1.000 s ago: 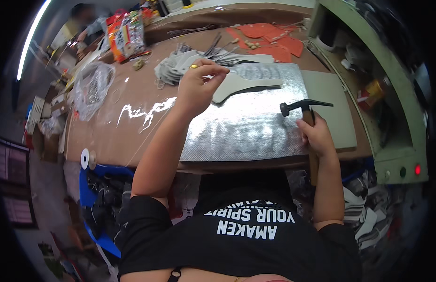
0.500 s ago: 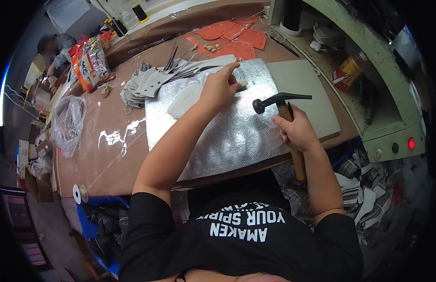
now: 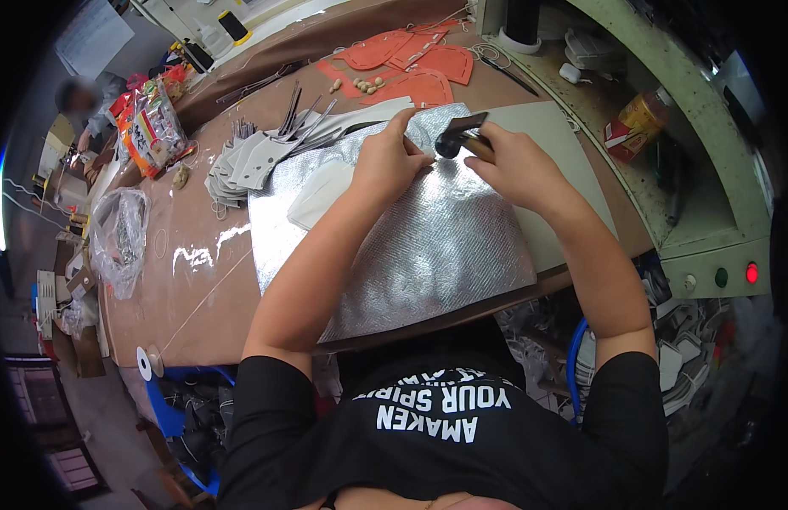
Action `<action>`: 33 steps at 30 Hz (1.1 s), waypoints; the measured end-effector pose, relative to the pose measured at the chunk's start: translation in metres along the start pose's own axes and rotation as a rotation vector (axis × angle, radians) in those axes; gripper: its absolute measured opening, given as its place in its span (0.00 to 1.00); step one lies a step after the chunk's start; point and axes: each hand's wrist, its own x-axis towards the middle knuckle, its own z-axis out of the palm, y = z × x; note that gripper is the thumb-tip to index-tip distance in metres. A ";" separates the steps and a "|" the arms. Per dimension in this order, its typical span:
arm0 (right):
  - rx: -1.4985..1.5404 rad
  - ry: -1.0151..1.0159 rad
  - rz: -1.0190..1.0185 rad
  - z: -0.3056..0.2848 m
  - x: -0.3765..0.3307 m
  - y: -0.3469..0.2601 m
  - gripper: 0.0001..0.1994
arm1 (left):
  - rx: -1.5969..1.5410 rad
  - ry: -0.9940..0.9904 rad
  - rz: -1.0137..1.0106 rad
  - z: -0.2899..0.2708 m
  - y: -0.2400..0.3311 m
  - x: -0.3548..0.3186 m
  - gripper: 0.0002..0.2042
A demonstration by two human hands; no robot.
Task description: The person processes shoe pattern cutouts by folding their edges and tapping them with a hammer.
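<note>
A pale, rounded flat piece [image 3: 320, 194] lies on a silver, textured sheet [image 3: 428, 263], partly covered by my left hand. My left hand [image 3: 387, 166] rests over that piece with thumb and index finger apart; the other fingers are mostly hidden. Just to its right, my right hand [image 3: 519, 170] is closed around the wooden handle of a hammer [image 3: 450, 146]. The dark hammer head is low over the sheet, close to my left thumb. Whether it touches anything I cannot tell.
Grey-white cut pieces [image 3: 256, 161] are heaped at the sheet's left. Orange cut pieces [image 3: 419, 85] and small beige nuggets [image 3: 368, 86] lie behind. A clear plastic bag [image 3: 120, 238] sits far left. A green metal cabinet [image 3: 708, 217] with a bottle [image 3: 638, 123] bounds the right.
My right hand has swung the hammer up and leftward, from the sheet's right side to beside my left hand. My left hand stays nearly in place over the pale piece.
</note>
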 end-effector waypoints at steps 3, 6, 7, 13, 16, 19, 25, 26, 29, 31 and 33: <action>-0.234 -0.099 -0.058 0.003 0.012 -0.014 0.14 | 0.008 -0.010 -0.039 0.000 0.000 0.001 0.37; -0.328 -0.202 -0.062 0.008 0.023 -0.012 0.14 | -0.002 -0.001 -0.048 0.002 0.001 0.001 0.33; -0.328 -0.199 -0.064 0.011 0.025 -0.012 0.14 | -0.022 0.007 -0.059 0.002 0.002 0.000 0.29; -0.263 -0.262 0.019 0.009 0.031 -0.010 0.15 | 0.309 0.101 0.410 0.005 -0.024 -0.024 0.08; -0.192 -0.178 -0.030 0.014 0.026 0.002 0.17 | 0.371 0.198 0.420 0.005 -0.017 -0.028 0.09; -0.106 -0.129 0.011 0.010 0.014 0.008 0.19 | 0.212 0.112 0.287 0.011 -0.027 -0.020 0.06; 0.035 -0.153 0.114 -0.002 -0.033 0.016 0.22 | -0.218 0.285 0.121 -0.010 -0.032 -0.022 0.08; 0.046 -0.175 0.150 -0.004 -0.040 0.015 0.22 | -0.441 0.241 0.005 -0.023 -0.041 -0.017 0.10; 0.093 -0.091 0.168 0.007 -0.050 0.027 0.24 | -0.907 0.351 0.084 -0.082 -0.036 -0.021 0.06; 0.094 -0.091 0.173 0.005 -0.052 0.020 0.24 | -0.947 0.407 0.231 -0.127 -0.021 -0.037 0.07; 0.080 -0.052 0.193 0.003 -0.054 0.015 0.25 | -0.805 0.424 0.326 -0.155 0.010 -0.058 0.07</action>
